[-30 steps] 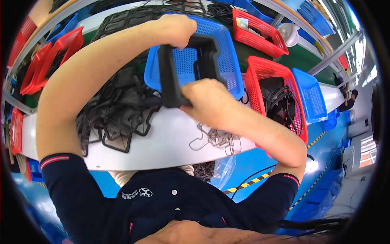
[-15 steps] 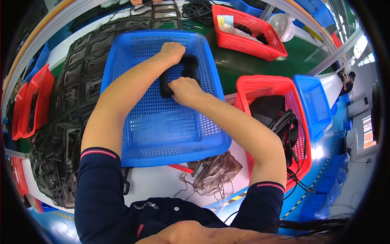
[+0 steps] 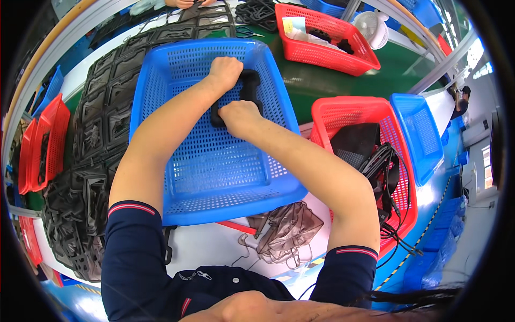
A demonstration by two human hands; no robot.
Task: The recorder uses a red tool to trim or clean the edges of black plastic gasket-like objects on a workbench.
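Observation:
A large blue perforated basket [image 3: 214,177] sits on the white table in front of me. Both my hands reach into its far half. My left hand [image 3: 225,71] grips the upper end of a black rectangular frame part [image 3: 250,86]. Closed on the same frame's lower end is my right hand [image 3: 240,115]. The frame lies against the basket floor. My hands hide much of the part.
Stacks of black frame parts [image 3: 102,139] cover the table at left. A red basket [image 3: 375,161] with black parts and cables stands at right, a smaller blue basket [image 3: 421,134] behind it. Another red basket [image 3: 322,37] and a small white fan [image 3: 373,27] sit further back. Grey mesh [image 3: 287,233] lies near me.
A second ago I held the black frame up above the table beside the basket. It has since gone down into the blue basket, with both hands still on it.

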